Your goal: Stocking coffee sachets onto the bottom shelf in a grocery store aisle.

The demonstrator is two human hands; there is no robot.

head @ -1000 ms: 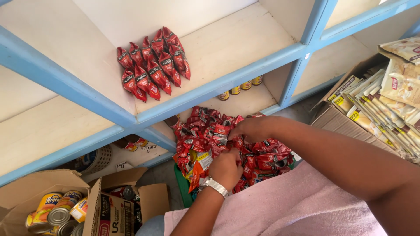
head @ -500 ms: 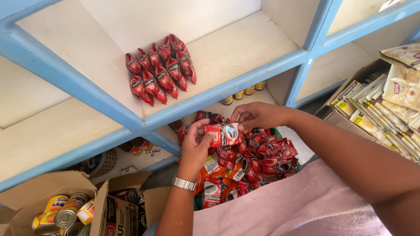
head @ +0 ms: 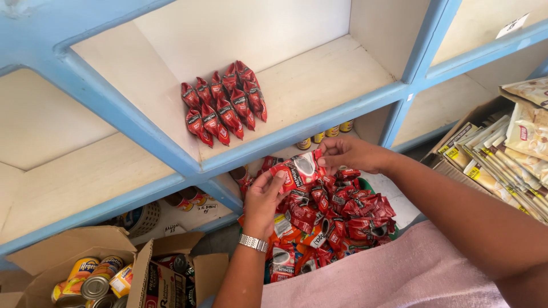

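Right now both your hands meet at the centre of the frame on one small red sachet [head: 298,170]; your left hand [head: 264,201] comes up from below and pinches its lower left end between thumb and fingertips, while your right hand [head: 349,154] reaches in from the right and pinches its upper right end, so the sachet is stretched between the two sets of closed fingers; it hangs above the heap of red sachets [head: 337,219] lying just below, at lower centre; a metal wristwatch [head: 253,243] sits on your left wrist; higher up, left of centre, a neat row of red sachets [head: 224,104] lies on the pale shelf board [head: 319,80] inside the blue shelf frame [head: 142,134]; a cardboard box of tins [head: 94,276] stands open at lower left.
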